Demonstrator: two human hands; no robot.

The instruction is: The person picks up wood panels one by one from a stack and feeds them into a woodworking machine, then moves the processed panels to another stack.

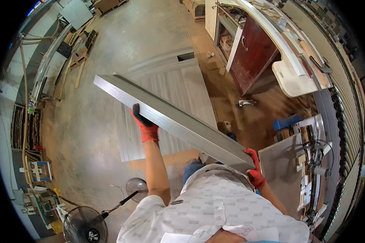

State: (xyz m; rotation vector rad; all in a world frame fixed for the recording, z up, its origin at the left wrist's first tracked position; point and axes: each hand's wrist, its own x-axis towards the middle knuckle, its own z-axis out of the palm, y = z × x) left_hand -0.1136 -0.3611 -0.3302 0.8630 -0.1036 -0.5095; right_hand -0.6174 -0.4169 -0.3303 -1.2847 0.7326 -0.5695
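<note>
A long stack of grey boards with a pale, shiny side face lies slantwise in front of my body, held off the floor. My left hand, in a red and black glove, grips its near side left of the middle; the fingers beneath are hidden. At the right end, my right hand in a matching glove holds the stack by its end, fingers curled round the corner. Beneath it on the floor lies a broad layer of grey wood-grain boards, partly covered by the stack.
A dark red cabinet stands at the far right under a cluttered counter. A trowel-like tool lies on the brown floor. A bench with tools is at my right. A black fan stands at lower left; wooden pallets line the left wall.
</note>
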